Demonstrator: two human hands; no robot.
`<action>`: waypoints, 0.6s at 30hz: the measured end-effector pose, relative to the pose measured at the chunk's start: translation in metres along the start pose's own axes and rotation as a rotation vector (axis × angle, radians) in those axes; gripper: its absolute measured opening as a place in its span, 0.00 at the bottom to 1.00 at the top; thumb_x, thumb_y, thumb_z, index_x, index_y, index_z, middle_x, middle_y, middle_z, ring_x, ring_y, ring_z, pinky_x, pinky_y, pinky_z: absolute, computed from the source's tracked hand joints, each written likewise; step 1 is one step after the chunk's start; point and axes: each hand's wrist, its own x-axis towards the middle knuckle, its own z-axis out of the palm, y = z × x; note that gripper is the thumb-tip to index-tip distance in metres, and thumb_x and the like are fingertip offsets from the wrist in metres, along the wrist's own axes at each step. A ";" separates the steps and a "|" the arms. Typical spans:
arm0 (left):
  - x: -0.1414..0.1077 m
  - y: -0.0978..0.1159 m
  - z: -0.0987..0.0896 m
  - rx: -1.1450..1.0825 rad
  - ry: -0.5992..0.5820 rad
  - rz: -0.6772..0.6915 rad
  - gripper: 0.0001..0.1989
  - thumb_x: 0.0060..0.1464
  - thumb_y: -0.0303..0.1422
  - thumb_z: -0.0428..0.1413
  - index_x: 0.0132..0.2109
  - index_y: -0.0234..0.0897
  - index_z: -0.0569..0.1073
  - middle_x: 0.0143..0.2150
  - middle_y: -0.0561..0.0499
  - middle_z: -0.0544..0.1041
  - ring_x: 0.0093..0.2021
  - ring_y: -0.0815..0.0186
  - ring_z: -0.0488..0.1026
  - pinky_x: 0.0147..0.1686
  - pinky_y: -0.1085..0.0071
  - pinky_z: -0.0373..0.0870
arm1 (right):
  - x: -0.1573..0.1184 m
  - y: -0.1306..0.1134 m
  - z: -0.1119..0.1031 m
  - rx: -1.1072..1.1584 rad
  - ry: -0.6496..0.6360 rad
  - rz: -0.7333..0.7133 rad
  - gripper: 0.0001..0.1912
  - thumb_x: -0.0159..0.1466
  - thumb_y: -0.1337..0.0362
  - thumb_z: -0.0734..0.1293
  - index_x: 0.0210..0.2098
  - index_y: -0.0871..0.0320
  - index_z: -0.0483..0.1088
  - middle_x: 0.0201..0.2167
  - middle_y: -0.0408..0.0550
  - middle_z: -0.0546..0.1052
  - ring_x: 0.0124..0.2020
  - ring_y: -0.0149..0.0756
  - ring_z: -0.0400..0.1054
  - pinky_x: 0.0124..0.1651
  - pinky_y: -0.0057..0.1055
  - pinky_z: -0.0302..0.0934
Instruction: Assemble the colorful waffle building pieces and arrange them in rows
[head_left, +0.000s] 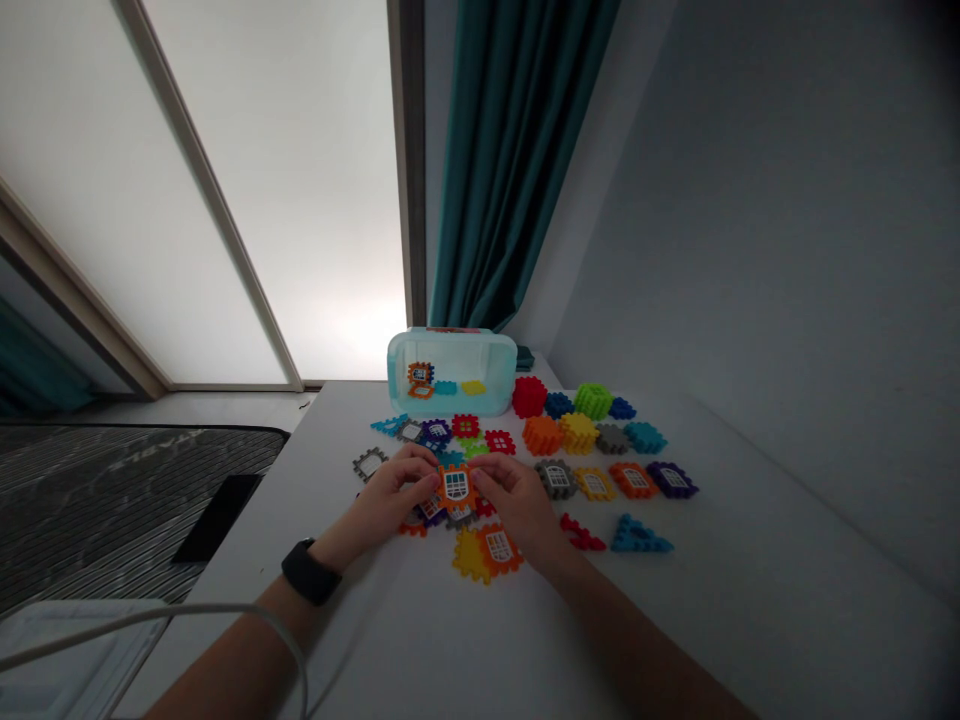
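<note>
The left hand point(394, 495) and right hand point(517, 500) are close together above the table, their fingertips pinching opposite edges of an orange window tile point(455, 488), a toothed plastic building piece with a white window. A black smartwatch point(310, 571) sits on the left wrist. Beneath and just beside the hands lie a purple-and-grey tile cluster point(433, 511) and, nearer the person, a joined yellow-and-orange tile pair point(486, 553). To the right are a red tile point(581, 534) and a blue triangular tile point(639, 537), with a row of grey, yellow, orange and purple window tiles point(615, 480) beyond them. Further out, solid tiles in many colours point(577, 420) are spread in loose rows on the white table point(720, 600). Behind them stands a pale aqua see-through plastic box point(450, 372) with a few tiles inside. A teal curtain point(510, 150) hangs behind the table beside a bright frosted window point(285, 200), a white cable point(187, 608) crosses the lower left, and a dark striped mat point(127, 500) lies left of the table
</note>
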 end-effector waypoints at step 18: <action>0.000 0.001 -0.001 0.173 -0.020 0.046 0.16 0.62 0.45 0.54 0.35 0.37 0.75 0.45 0.47 0.72 0.45 0.62 0.71 0.44 0.68 0.71 | -0.004 -0.009 -0.005 -0.626 0.041 -0.486 0.08 0.69 0.60 0.63 0.38 0.55 0.74 0.36 0.49 0.79 0.39 0.41 0.73 0.46 0.39 0.65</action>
